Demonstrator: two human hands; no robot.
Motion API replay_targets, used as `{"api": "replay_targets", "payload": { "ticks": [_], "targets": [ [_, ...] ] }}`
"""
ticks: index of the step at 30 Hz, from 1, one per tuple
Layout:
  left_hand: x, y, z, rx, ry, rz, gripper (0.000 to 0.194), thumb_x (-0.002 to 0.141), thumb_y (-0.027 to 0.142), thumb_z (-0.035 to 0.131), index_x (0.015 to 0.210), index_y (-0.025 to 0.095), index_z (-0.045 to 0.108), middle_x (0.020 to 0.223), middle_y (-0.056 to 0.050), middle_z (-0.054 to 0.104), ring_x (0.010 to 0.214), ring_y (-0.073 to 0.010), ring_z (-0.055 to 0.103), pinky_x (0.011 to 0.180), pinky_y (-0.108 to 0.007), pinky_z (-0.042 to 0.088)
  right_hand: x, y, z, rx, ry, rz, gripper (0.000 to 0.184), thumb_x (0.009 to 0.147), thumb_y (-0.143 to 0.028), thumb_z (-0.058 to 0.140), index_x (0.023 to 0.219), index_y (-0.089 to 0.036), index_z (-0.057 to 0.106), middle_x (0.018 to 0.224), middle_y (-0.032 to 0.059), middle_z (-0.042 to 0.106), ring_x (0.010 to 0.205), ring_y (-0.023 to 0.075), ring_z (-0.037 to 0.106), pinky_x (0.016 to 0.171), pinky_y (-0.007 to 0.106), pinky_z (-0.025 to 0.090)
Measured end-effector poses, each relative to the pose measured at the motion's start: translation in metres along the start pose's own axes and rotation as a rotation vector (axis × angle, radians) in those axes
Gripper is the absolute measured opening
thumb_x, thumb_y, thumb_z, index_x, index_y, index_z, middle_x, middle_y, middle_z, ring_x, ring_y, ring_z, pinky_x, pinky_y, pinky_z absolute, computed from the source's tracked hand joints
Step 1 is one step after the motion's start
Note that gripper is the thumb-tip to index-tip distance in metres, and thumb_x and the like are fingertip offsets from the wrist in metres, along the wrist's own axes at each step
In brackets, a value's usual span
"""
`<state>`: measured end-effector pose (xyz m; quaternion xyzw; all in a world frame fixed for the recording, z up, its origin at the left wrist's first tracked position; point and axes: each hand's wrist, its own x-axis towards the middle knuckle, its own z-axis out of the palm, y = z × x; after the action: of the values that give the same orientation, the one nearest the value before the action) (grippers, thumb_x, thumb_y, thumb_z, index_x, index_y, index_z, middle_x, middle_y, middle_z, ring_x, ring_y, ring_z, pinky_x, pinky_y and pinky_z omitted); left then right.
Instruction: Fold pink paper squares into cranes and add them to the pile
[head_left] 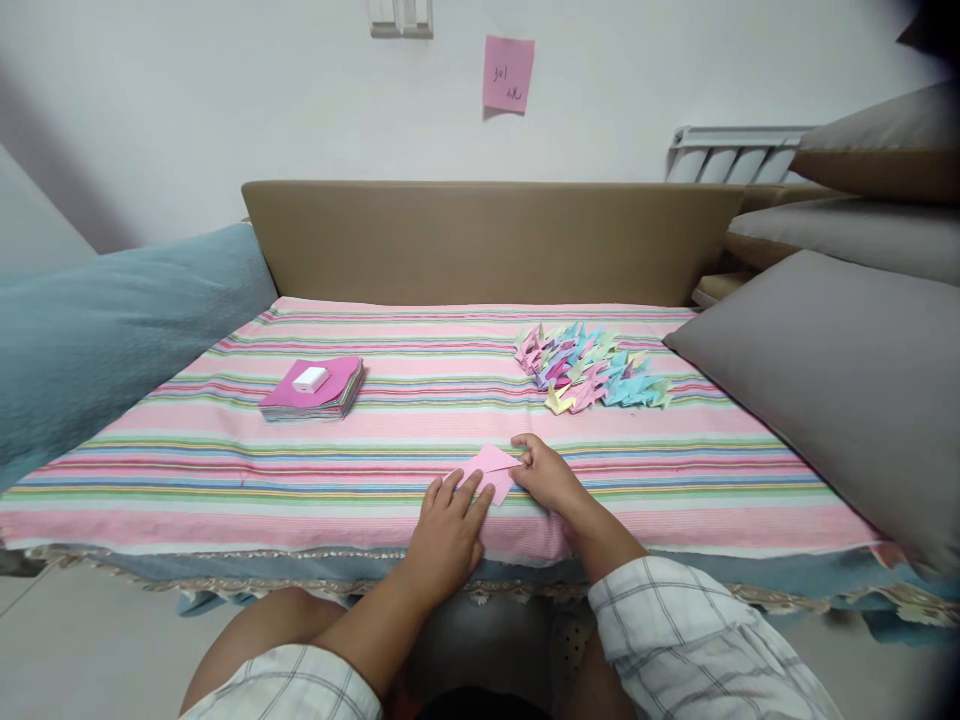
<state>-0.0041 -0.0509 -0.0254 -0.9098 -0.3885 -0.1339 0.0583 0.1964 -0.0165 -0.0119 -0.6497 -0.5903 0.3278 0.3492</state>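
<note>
A folded piece of pink origami paper (491, 459) lies on the striped cloth just in front of me, with pointed corners and a crease line showing. My left hand (448, 532) rests flat on its left part, fingers spread and pressing it down. At the paper's right tip, my right hand (549, 474) pinches the corner between thumb and bent fingers. Beyond my right hand lies a cluster of folded paper cranes (589, 370) in pink, blue, yellow, green and purple. To the left sits a stack of square coloured paper (341, 392), with a small white block (311, 379) on top.
A striped cloth (420, 350) covers the seat, whose brown backrest (487, 240) runs along the wall. Grey cushions (832, 370) are piled at the right. A blue-covered armrest (142, 320) bounds the left. A pink note (508, 73) sticks to the wall.
</note>
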Motion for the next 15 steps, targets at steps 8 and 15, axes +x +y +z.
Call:
{"api": "replay_targets", "payload": {
  "ticks": [8,15],
  "targets": [
    [0.0,0.0,-0.001,-0.009,-0.009,-0.006,0.065,0.071,0.023,0.057,0.134,0.025,0.04,0.143,-0.006,0.037,0.129,-0.0305,0.03,0.105,-0.05,0.023,0.003,0.006,-0.005,-0.021,0.047,0.021,0.045,0.066,-0.009,0.051,0.11,-0.019,0.051,0.072,-0.0033,0.055,0.064,0.0124,0.052,0.062,0.023,0.04],
    [0.001,0.001,-0.002,-0.021,-0.015,-0.011,0.069,0.07,0.022,0.059,0.136,0.025,0.038,0.143,-0.007,0.037,0.129,-0.0312,0.03,0.105,-0.05,0.023,-0.007,0.002,0.01,-0.092,0.163,-0.191,0.059,0.067,-0.025,0.059,0.123,-0.021,0.044,0.122,0.0074,0.048,0.114,0.0221,0.044,0.099,0.036,0.035]
  ]
}}
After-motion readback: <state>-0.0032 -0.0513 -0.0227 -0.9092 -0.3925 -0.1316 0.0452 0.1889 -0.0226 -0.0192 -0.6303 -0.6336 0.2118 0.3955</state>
